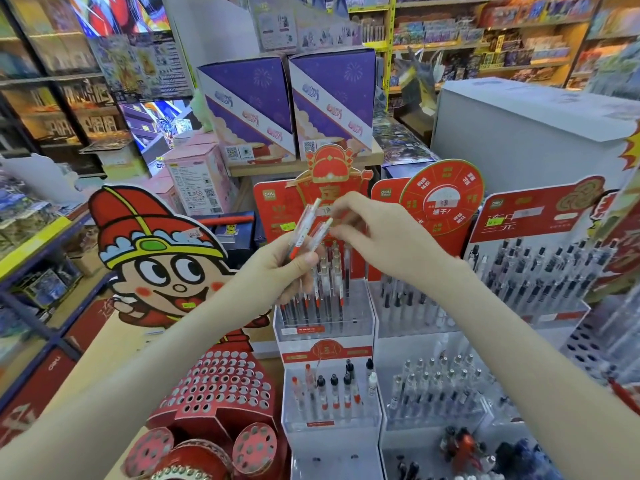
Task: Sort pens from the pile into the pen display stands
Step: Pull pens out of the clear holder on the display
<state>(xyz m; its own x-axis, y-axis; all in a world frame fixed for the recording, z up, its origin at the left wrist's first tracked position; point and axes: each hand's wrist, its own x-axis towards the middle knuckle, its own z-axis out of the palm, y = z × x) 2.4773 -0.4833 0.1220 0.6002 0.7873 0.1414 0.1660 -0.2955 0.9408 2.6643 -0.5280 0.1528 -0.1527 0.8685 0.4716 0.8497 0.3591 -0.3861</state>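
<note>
Shop: shelves packed with boxed goods fill the background, and two purple boxes [332, 98] stand beyond the hands.
Left hand [291, 261]: raised, with fingers and thumb curled round the lower ends of two pens [306, 225].
Pens: clear barrels with red grips lie side by side, tilted, their upper ends rising out of the left hand toward the right hand.
Right hand [377, 237]: just right of the pens, fingers bent, fingertips at the upper end of the nearer pen; blur hides whether they pinch it.
Upper stand [360, 320]: clear, directly below both hands, holding upright pens.
Lower stand [332, 420]: below the forearms, holding a few red-gripped and black-capped pens.
Right stand [536, 271]: right of the right hand, with rows of dark pens.
Pile [464, 445]: loose dark and red items under the right forearm, blurred.
Cutout [156, 258]: cartoon figure in a red hat, left of the left hand.
</note>
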